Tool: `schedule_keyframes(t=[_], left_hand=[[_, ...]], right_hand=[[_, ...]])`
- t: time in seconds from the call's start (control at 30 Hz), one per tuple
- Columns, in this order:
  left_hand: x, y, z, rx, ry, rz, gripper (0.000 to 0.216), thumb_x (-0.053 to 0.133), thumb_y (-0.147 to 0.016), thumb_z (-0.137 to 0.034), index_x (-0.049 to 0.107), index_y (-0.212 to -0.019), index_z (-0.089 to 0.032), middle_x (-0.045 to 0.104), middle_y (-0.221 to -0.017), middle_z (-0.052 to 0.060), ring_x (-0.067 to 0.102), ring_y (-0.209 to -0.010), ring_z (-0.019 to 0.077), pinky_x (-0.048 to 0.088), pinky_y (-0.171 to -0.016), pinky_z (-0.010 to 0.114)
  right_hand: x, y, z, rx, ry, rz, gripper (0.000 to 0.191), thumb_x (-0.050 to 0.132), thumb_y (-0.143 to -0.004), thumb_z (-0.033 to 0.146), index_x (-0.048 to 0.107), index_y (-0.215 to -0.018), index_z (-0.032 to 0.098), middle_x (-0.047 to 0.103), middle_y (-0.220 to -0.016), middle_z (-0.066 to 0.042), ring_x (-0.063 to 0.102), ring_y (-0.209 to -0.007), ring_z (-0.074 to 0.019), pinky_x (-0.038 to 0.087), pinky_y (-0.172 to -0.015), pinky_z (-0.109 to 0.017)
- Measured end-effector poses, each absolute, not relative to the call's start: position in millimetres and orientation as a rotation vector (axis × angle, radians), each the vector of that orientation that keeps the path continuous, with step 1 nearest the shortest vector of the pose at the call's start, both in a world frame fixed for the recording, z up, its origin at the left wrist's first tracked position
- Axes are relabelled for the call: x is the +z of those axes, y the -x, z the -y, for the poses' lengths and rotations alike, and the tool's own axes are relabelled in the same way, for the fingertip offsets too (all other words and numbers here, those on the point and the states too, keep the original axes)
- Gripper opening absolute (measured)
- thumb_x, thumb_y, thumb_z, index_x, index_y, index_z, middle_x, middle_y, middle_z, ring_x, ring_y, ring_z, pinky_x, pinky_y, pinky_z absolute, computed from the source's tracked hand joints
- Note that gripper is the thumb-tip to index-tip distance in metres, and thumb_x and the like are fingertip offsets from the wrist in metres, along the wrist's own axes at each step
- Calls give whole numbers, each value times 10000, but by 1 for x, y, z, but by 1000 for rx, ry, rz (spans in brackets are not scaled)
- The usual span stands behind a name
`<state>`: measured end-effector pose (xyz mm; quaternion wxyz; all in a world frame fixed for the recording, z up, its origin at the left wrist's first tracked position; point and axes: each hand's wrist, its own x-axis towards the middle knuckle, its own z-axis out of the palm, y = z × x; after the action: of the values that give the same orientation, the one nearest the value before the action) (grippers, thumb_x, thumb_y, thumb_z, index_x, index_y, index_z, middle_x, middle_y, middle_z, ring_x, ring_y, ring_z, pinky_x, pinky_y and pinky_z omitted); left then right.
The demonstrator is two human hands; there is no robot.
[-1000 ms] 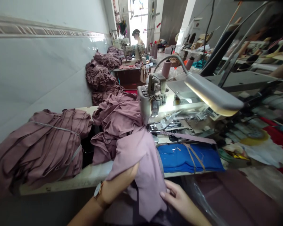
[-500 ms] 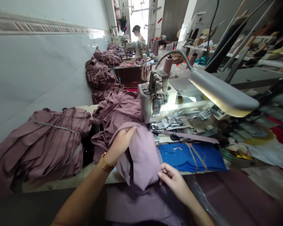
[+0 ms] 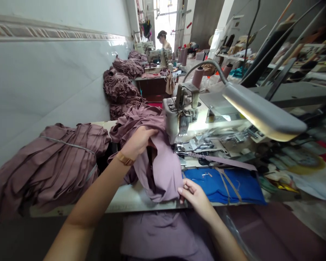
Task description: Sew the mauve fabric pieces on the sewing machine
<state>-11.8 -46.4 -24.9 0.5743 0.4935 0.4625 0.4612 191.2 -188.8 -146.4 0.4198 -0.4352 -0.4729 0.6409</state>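
Your left hand [image 3: 138, 142] grips the mauve fabric [image 3: 165, 170]. Your right hand [image 3: 193, 194] pinches its edge at five o'clock. It is seemingly not yet under the sewing machine [image 3: 176, 119].

Tied fabric bundle [image 3: 57, 159], sewing machine [image 3: 176, 121], lamp [image 3: 263, 112], blue cloth [image 3: 244, 188], possibly thread cones [image 3: 197, 77].

Garment workshop: rowed sewing machines [image 3: 179, 116], bundled fabric piles [image 3: 51, 159].

Head-worn view, forward-down, close over hands [image 3: 165, 166]
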Motion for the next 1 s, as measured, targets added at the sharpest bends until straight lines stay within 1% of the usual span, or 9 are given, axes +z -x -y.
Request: schedule_keyframes(t=[0.1,0.2,0.33,0.47,0.6,0.73,0.8,0.9,1.0], left_hand=[[-22,9,23,1085,-1183,-1116,52,631,-719,-178,605,-731,-135,596,-582,-5,542,-484,128,459,-483,256],[-15,7,3,1101,-1221,-1120,41,595,-748,-147,613,-778,-127,598,-601,-6,548,-520,123,471,-546,253],[-3,13,16,1063,-1675,-1283,77,639,-778,-184,633,-828,-126,655,-798,46,599,-748,178,482,-775,309],[-25,14,96,968,-2329,-1668,208,543,-903,-329,598,-1000,-154,623,-1030,114,556,-1006,269,420,-933,413],[-79,0,182,1051,-2149,-1875,295,609,-854,-438,526,-945,-170,565,-916,90,550,-920,263,462,-832,393],[-107,-10,212,975,-1742,-1760,286,622,-835,-411,514,-972,-184,594,-939,82,584,-921,254,469,-821,385],[-102,-4,207,832,-1497,-1523,253,605,-841,-393,508,-956,-189,627,-872,53,613,-819,217,480,-744,337],[-84,13,194,615,-1199,-1180,405,704,-760,-398,511,-1038,-175,647,-756,0,599,-642,150,447,-599,246],[-66,29,183,452,-1062,-982,449,759,-711,-400,602,-1032,-130,668,-773,17,615,-683,149,458,-636,239]], right_hand=[[-143,-189,180,1574,1084,1156,306,743,-774,437,583,-699,186,539,-582,61,549,-513,-120,414,-546,-248],[-140,-186,171,1588,1041,1067,255,760,-769,385,621,-733,174,568,-597,53,545,-532,-120,411,-573,-247],[-140,-180,163,1616,987,981,234,756,-769,370,646,-813,168,610,-681,32,554,-559,-118,428,-595,-245],[-142,-176,163,1649,933,931,228,741,-777,363,650,-832,161,631,-730,8,563,-590,-127,450,-614,-257],[-137,-175,168,1722,849,958,228,748,-765,367,669,-793,154,648,-705,-11,586,-643,-160,469,-659,-285],[-127,-170,168,1746,750,1069,230,767,-750,363,693,-829,160,675,-763,-24,604,-724,-180,477,-711,-295],[-122,-167,167,1767,717,1063,260,786,-728,374,688,-836,159,664,-728,-15,586,-639,-158,479,-620,-270],[-117,-166,166,1769,688,970,289,783,-727,410,648,-836,179,575,-586,48,446,-433,-86,376,-420,-196],[-116,-170,167,1735,704,957,305,762,-750,440,621,-869,198,519,-527,83,367,-376,-64,302,-374,-174]])
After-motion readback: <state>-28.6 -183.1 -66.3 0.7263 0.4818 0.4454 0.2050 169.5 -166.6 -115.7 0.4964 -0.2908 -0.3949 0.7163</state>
